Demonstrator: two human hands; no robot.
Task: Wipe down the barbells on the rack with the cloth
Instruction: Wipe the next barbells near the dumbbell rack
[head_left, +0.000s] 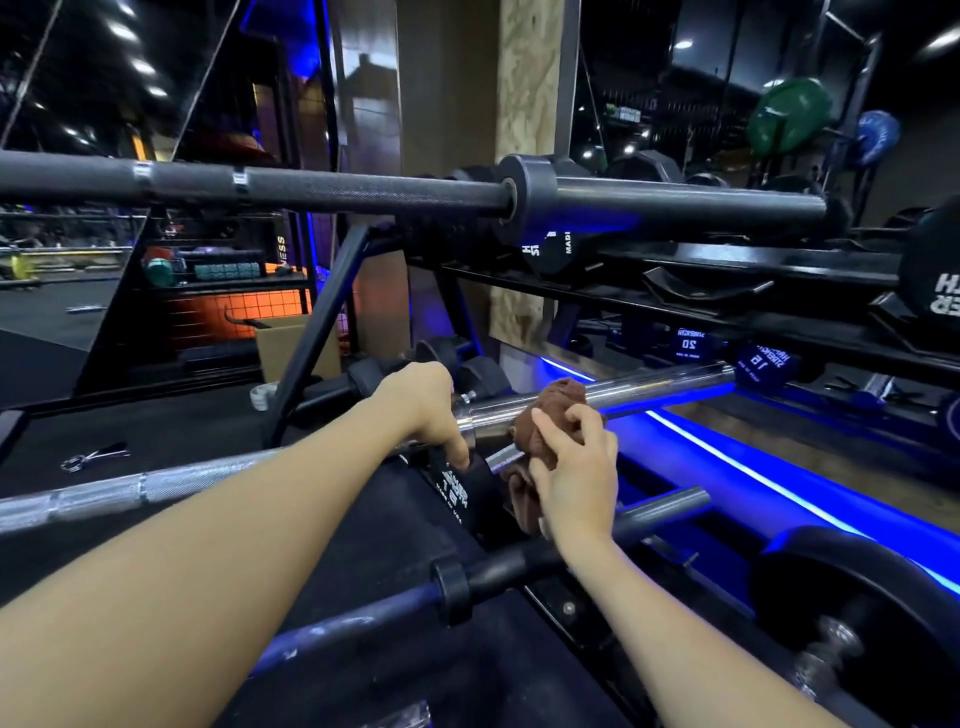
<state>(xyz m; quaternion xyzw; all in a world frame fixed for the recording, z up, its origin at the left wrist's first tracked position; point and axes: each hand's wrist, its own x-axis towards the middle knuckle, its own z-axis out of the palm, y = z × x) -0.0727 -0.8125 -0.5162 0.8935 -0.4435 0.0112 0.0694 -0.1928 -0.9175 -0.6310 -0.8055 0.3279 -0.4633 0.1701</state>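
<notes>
Cloth (558, 415) bunches around the chrome barbell (670, 387) under the curled right hand (574, 475); left hand (428, 402) grips its collar, likely steadying it.

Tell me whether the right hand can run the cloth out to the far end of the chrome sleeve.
Probably yes. The right hand already holds the brown cloth on the chrome sleeve, whose length beyond the cloth lies bare, nothing crossing it.

1. Two bare forearms in view, no sleeves visible up to the near frame edge.
2. Left hand (434, 402): no glove, no watch or band at the wrist.
3. Right hand (574, 467): no glove, no rings on the visible fingers, nails short and unpainted.
</notes>
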